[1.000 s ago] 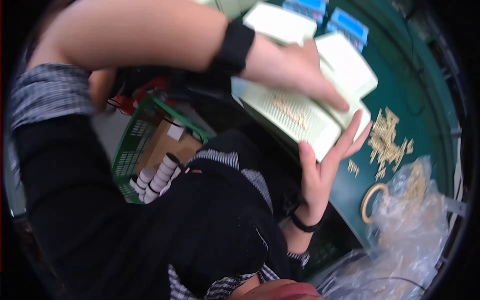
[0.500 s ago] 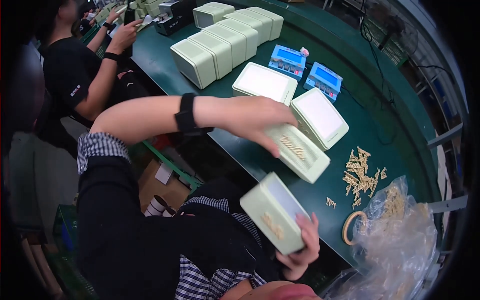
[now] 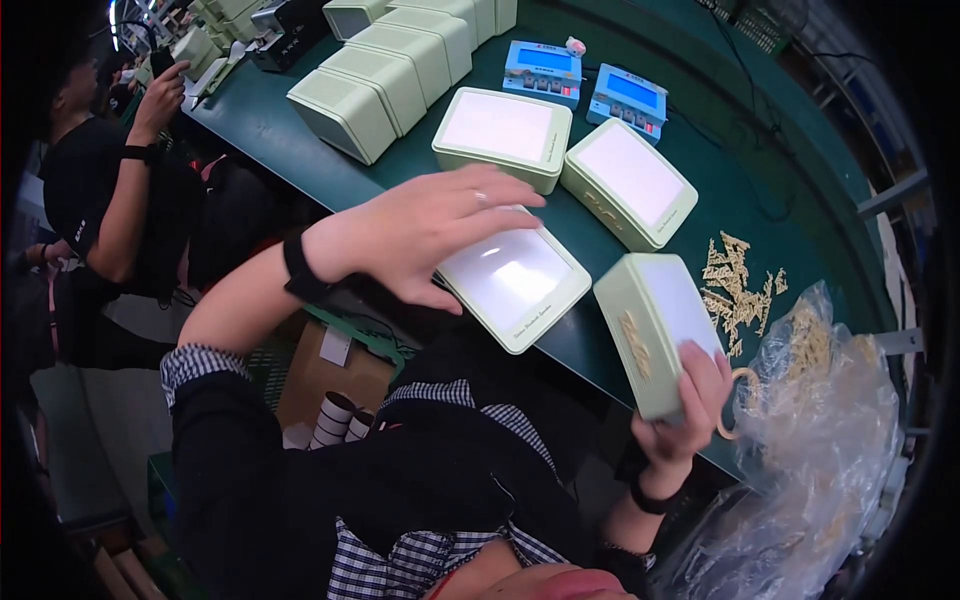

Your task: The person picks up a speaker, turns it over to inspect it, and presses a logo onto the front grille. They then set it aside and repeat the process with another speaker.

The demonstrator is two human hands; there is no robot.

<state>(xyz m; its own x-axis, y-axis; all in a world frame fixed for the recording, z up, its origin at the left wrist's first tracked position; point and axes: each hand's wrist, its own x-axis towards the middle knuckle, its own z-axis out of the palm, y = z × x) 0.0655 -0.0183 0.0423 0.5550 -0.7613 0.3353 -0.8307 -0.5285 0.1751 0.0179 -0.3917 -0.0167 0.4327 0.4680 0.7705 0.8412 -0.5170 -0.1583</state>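
Observation:
My right hand (image 3: 688, 402) grips a pale green box-shaped speaker (image 3: 630, 345) by its near end, tilted above the table edge. Raised cream script lettering shows on its side, and a pale panel faces right. Beneath my left hand (image 3: 425, 235) lies another such speaker (image 3: 525, 300), its glossy white panel facing up and one corner at the table's front edge. The fingers of that hand are spread over its far left part; whether they touch it I cannot tell. Two more speakers, one on the left (image 3: 500, 130) and one on the right (image 3: 630, 185), lie panel up just beyond.
A row of pale green speakers (image 3: 375, 80) stands at the back left. Two blue devices with screens (image 3: 543, 72) (image 3: 628, 100) sit behind. Loose cream script pieces (image 3: 738, 290), a tape roll (image 3: 738, 425) and a clear plastic bag (image 3: 815, 430) lie right. A co-worker (image 3: 110, 200) stands left.
My right hand has carried its speaker right and farther over the table. The speaker under my left hand now shows its white panel instead of its lettered side, and that hand has moved left.

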